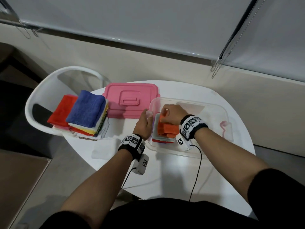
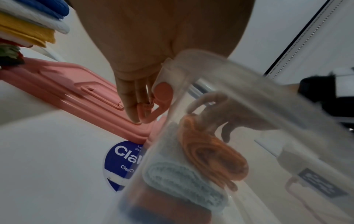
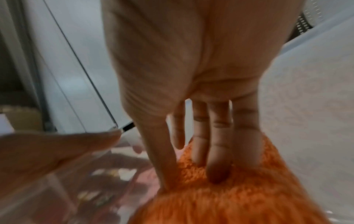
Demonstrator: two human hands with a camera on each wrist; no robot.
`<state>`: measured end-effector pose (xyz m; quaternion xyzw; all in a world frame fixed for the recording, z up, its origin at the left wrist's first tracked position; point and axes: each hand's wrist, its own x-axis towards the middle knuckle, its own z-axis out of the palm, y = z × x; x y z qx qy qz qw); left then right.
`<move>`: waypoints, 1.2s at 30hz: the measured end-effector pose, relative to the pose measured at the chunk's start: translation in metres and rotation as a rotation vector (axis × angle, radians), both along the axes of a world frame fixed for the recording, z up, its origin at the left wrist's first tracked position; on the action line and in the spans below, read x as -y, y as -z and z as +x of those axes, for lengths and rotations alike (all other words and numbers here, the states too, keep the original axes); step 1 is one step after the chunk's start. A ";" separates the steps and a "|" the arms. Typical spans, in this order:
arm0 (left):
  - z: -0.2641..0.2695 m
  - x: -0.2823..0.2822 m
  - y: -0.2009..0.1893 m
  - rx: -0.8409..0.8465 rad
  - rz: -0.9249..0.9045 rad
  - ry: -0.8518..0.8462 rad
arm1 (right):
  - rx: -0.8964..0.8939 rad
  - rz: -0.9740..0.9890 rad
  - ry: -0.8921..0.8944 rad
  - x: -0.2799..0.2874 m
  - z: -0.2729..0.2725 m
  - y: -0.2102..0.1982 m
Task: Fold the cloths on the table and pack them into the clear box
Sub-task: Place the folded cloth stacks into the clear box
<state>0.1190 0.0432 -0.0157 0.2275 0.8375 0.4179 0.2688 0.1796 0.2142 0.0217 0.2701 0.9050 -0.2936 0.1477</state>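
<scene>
The clear box (image 1: 214,104) stands on the right of the white table (image 1: 165,176). At its left end lies a stack of folded cloths, with an orange cloth (image 1: 166,128) on top. My right hand (image 1: 166,113) is inside the box. Its straight fingers (image 3: 218,166) press into the orange cloth (image 3: 229,197) and the thumb is spread aside. My left hand (image 1: 145,119) holds the box's left end, thumb at the rim. Its fingers (image 2: 132,103) run down the outside by the pink latch (image 2: 162,94). Through the wall, the orange cloth (image 2: 210,151) sits above a pale blue one (image 2: 182,177).
A pile of cloths topped by a blue one (image 1: 87,111) sits at the table's left, beside a red one (image 1: 62,109). The pink lid (image 1: 130,100) lies behind my left hand. A white cloth (image 1: 105,149) lies flat near my left wrist. A white chair (image 1: 49,90) stands at the left.
</scene>
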 end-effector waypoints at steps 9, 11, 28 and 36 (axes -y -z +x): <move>0.001 0.000 -0.004 -0.008 -0.017 0.017 | 0.050 -0.080 -0.164 0.006 -0.004 0.019; 0.001 0.002 -0.006 -0.014 -0.017 0.027 | -0.038 -0.148 -0.108 0.004 0.000 0.016; -0.030 0.053 0.003 0.039 0.036 -0.088 | -0.421 -0.507 0.378 0.018 0.022 -0.032; -0.082 0.177 0.071 -0.155 -0.407 0.070 | -0.423 -0.639 0.374 0.126 -0.014 -0.040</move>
